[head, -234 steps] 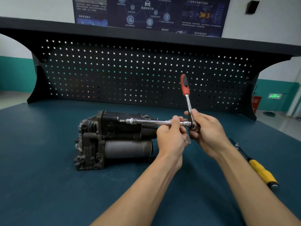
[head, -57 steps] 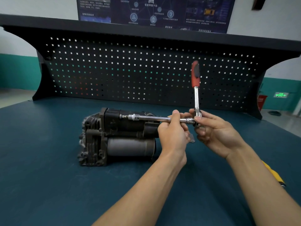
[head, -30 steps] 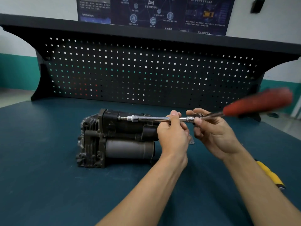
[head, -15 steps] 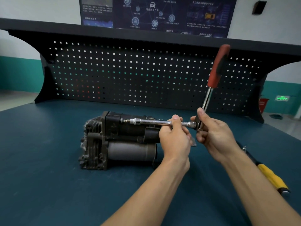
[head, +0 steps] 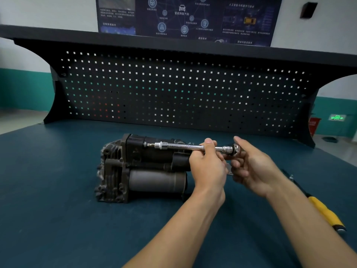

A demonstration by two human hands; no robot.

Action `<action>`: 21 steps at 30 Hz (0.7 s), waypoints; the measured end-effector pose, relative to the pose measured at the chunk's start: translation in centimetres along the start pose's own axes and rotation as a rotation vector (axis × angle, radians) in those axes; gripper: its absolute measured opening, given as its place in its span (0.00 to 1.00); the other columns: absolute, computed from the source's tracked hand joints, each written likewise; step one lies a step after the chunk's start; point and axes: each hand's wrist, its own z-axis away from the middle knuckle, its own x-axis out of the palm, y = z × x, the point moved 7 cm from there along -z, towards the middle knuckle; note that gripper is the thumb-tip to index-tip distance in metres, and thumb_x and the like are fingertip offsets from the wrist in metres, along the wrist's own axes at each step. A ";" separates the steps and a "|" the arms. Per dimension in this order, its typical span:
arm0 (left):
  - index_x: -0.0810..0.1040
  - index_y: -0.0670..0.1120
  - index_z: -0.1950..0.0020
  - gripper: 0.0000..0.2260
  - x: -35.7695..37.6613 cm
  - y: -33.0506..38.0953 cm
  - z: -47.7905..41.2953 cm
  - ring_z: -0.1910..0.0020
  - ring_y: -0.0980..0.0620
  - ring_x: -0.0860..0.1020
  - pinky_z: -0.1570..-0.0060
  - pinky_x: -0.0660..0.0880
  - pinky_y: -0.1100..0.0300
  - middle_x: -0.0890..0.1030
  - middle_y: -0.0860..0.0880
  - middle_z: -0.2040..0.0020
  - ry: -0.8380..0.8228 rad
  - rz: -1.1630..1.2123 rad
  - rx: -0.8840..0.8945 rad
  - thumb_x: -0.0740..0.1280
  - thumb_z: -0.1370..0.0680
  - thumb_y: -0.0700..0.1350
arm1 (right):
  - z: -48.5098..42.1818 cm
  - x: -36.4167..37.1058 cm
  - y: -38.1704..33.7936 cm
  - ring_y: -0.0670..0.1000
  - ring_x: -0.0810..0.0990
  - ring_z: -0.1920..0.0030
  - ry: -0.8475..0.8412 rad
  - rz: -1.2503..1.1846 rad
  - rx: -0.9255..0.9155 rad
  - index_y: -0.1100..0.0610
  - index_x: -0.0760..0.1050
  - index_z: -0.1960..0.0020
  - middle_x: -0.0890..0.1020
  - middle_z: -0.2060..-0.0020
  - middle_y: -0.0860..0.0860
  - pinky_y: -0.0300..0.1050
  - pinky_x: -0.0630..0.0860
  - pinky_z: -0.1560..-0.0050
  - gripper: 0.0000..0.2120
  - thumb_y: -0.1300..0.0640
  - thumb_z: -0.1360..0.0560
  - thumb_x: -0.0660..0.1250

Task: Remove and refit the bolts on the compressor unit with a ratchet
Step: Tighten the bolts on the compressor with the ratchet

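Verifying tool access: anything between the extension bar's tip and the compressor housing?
Nothing visible. The extension bar, gripped by the left hand, runs clear over the compressor; its tip appears seated at the upper block.

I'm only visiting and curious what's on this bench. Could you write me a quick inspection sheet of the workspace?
Surface: dark teal bench.
Job's things: compressor lies on the bench; a ratchet with a long bar reaches level to its upper part; the ratchet's handle is hidden.
Clutter: yellow-handled tool at the right, partly behind the right forearm.
Grips: left hand grips the bar; right hand curls round the ratchet's head.
Cables: nothing seen.
Surroundings: black pegboard behind the bench, poster above it, green sign far right.
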 end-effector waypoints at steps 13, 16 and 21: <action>0.74 0.44 0.52 0.10 -0.5 -0.7 0.1 0.79 0.58 0.64 0.79 0.62 0.65 0.68 0.55 0.76 0.000 -0.041 -0.024 0.61 0.15 0.49 | 0.2 -1.1 -2.2 0.47 0.76 0.70 -0.222 0.017 -0.267 0.60 0.83 0.45 0.84 0.61 0.53 0.37 0.72 0.70 0.15 0.56 0.31 0.71; 0.75 0.45 0.51 0.11 -0.6 -0.8 0.0 0.79 0.58 0.65 0.78 0.63 0.65 0.69 0.55 0.76 0.006 -0.064 -0.030 0.61 0.16 0.51 | 0.2 -1.4 -2.4 0.50 0.78 0.66 -0.234 0.036 -0.336 0.60 0.81 0.41 0.86 0.48 0.58 0.39 0.76 0.65 0.18 0.60 0.31 0.71; 0.76 0.45 0.53 0.13 -0.3 -1.2 0.1 0.78 0.57 0.66 0.77 0.63 0.64 0.69 0.54 0.74 -0.012 -0.100 -0.056 0.63 0.17 0.53 | 0.9 -1.3 -3.2 0.52 0.85 0.59 -0.236 0.175 -0.469 0.51 0.86 0.49 0.86 0.47 0.56 0.38 0.79 0.62 0.18 0.58 0.38 0.77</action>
